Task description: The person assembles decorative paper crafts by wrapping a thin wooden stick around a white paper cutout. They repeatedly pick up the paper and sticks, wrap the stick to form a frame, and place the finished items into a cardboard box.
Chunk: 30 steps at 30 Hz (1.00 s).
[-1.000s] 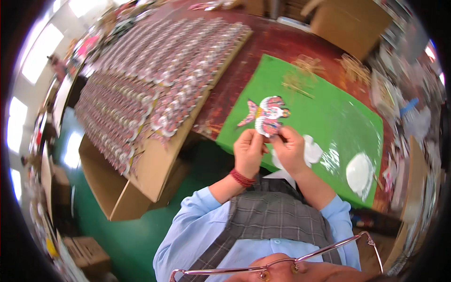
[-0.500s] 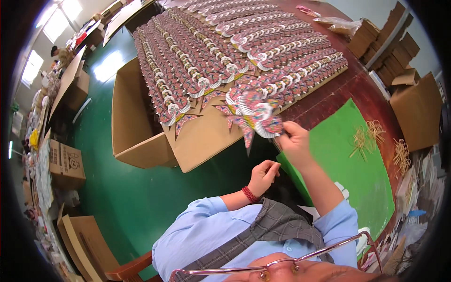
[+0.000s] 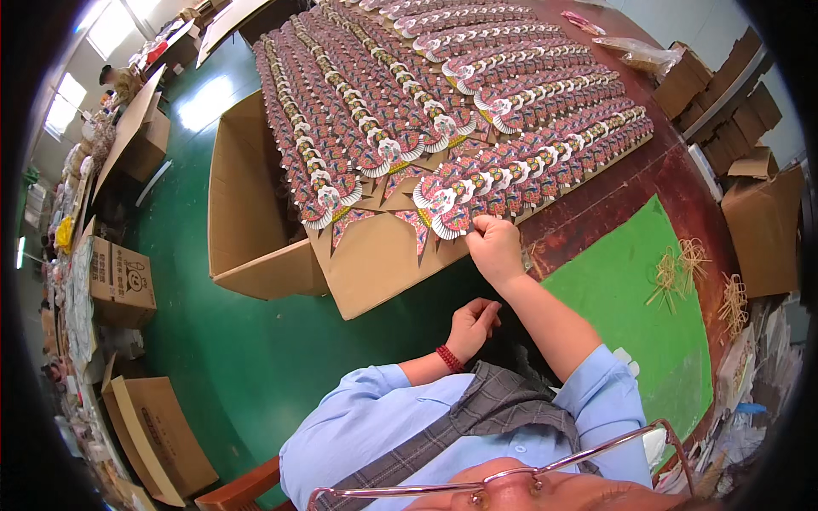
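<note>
Patterned cutout [image 3: 445, 203] is lying at the end of its row [image 3: 532, 169], the right hand [image 3: 497, 249] pinching its edge; the left hand [image 3: 473, 330] is hanging curled, seemingly empty. Many overlapping rows [image 3: 375, 140] are already covering the cardboard [image 3: 356, 274]; what remains isn't showing.

Counted two bare hands: right hand [image 3: 496, 249] toward three o'clock, left hand [image 3: 473, 328] toward five. Counted three rows of paper cutouts [image 3: 342, 87] toward eleven, at least five more toward one; could not tally singles. Logged one green sheet [image 3: 626, 294] toward three, one pair of glasses [image 3: 538, 470] toward five, one other person [image 3: 125, 83] toward ten.
</note>
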Available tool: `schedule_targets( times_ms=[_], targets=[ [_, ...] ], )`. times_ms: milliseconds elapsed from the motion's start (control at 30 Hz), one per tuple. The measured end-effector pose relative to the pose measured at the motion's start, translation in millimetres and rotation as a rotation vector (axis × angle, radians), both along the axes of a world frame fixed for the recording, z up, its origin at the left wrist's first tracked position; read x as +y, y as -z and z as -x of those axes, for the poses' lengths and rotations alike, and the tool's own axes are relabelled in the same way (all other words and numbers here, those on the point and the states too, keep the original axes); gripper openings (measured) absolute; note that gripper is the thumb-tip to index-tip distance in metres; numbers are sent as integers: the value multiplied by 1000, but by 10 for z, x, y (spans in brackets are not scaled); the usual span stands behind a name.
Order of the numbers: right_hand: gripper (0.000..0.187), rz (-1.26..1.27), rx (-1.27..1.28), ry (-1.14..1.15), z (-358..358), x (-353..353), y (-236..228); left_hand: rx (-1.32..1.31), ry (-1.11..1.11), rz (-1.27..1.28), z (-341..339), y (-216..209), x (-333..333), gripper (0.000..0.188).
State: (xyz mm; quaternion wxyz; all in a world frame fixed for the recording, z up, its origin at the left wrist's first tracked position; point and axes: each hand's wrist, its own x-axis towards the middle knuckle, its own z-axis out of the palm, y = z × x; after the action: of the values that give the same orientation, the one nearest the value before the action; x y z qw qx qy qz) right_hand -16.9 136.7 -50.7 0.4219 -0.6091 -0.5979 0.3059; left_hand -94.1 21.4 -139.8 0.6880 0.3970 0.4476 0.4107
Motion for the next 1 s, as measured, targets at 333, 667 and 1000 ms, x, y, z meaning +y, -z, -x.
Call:
schedule_targets(
  times_ms=[333,667,1000],
  targets=[
    [25,75,-235,-72,-362,-277,-146,168,129,-84,-126,-123,6,26],
    [27,135,-56,380,-2530,-1532,-666,138,419,-586,-682,-683,25,10],
    [24,17,25,1005,-4077,-2952,-134,314,885,-1259,-1633,-906,-490,58]
  ],
)
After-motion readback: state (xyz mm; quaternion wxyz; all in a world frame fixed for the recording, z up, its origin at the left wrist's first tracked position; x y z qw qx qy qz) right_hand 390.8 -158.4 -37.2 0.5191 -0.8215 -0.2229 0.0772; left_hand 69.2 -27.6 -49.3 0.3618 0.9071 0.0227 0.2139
